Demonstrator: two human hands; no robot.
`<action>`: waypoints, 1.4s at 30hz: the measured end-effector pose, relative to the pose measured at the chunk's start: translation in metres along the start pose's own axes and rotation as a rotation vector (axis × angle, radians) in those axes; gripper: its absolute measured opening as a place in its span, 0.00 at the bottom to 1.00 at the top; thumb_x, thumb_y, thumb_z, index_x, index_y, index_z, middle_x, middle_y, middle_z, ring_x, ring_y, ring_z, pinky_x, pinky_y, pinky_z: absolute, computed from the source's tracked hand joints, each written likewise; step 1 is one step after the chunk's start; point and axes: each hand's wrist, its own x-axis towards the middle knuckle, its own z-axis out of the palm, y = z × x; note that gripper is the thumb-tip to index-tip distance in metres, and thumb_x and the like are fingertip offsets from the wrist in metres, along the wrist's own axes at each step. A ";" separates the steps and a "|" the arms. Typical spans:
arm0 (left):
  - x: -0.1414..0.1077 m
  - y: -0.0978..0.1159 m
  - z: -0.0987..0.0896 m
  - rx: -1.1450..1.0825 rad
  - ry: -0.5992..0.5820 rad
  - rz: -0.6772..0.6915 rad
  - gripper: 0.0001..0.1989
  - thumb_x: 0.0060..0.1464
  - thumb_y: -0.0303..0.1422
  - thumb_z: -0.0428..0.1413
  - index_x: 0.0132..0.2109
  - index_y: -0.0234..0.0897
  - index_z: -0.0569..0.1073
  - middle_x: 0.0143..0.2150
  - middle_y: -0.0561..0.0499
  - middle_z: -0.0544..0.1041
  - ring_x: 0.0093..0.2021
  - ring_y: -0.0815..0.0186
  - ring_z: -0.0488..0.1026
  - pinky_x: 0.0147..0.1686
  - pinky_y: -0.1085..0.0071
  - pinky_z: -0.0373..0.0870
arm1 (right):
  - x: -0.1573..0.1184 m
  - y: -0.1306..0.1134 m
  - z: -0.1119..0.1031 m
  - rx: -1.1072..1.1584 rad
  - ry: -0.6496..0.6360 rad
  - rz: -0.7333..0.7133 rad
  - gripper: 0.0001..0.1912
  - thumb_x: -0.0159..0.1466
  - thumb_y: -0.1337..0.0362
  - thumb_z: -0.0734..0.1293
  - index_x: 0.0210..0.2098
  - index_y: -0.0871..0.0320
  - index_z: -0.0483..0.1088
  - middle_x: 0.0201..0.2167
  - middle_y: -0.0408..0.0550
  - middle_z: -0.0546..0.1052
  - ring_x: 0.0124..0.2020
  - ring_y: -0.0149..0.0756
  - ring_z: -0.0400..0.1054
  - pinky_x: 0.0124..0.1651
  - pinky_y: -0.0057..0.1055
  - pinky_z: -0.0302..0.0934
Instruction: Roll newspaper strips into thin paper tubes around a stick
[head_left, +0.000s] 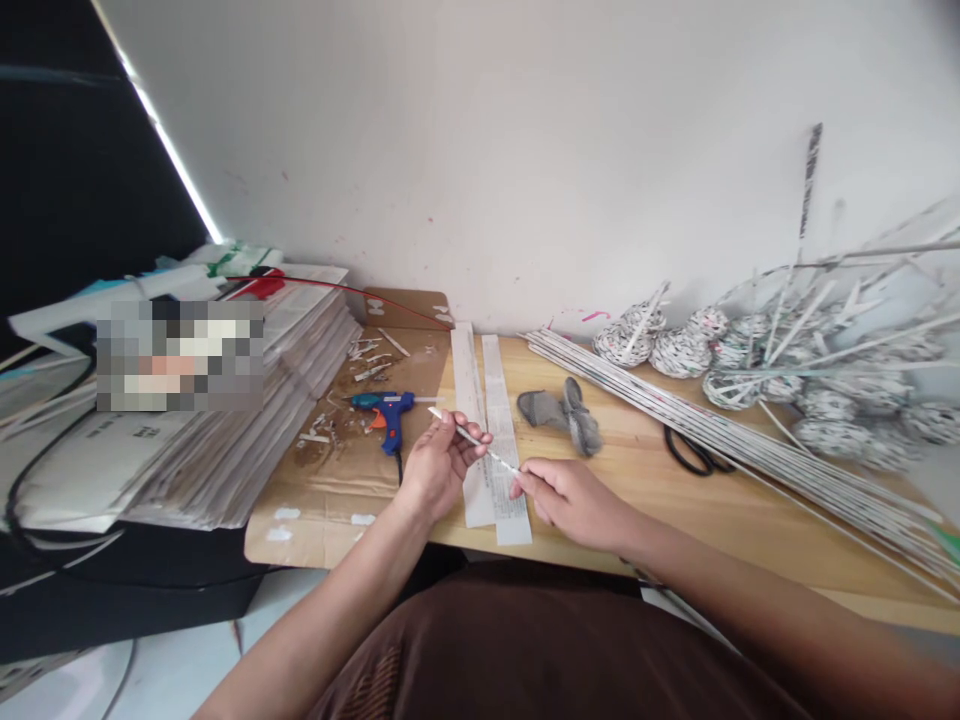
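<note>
A thin rolled paper tube (472,437) slants between my two hands above the table. My left hand (437,462) is closed around its upper left part, with the pale tip sticking out past the thumb. Lower down, my right hand (568,497) pinches the other end between thumb and fingers. Beneath the tube lie two flat newspaper strips, a left strip (468,385) and a right strip (496,385), side by side. A blue glue gun (390,412) rests on brown cardboard left of my left hand.
Long paper tubes (645,400) lie bundled at the right. Behind them sit several woven paper balls (681,352) with tubes sticking up. Black scissors handles (690,455) and a crumpled grey cloth item (574,415) lie on the wooden table (637,500). Stacked newspapers (247,450) stand left.
</note>
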 end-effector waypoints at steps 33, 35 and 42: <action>0.000 0.001 0.003 -0.032 -0.028 0.007 0.09 0.62 0.33 0.51 0.35 0.32 0.70 0.30 0.49 0.73 0.32 0.68 0.76 0.32 0.76 0.75 | 0.013 -0.001 0.004 0.245 -0.176 0.107 0.22 0.68 0.47 0.52 0.34 0.58 0.65 0.17 0.38 0.61 0.18 0.30 0.58 0.27 0.29 0.55; 0.001 0.002 0.002 -0.035 -0.021 0.004 0.09 0.62 0.33 0.51 0.35 0.33 0.70 0.30 0.49 0.73 0.32 0.67 0.76 0.32 0.75 0.75 | 0.012 -0.003 0.002 0.086 -0.085 0.045 0.20 0.67 0.47 0.56 0.33 0.57 0.65 0.19 0.40 0.64 0.21 0.30 0.59 0.28 0.29 0.54; 0.001 0.000 0.000 -0.043 -0.031 -0.029 0.10 0.62 0.34 0.50 0.36 0.33 0.70 0.30 0.49 0.73 0.32 0.67 0.77 0.32 0.76 0.75 | 0.010 0.000 0.003 0.197 -0.127 0.087 0.22 0.68 0.48 0.52 0.32 0.57 0.65 0.17 0.38 0.59 0.19 0.30 0.55 0.27 0.30 0.54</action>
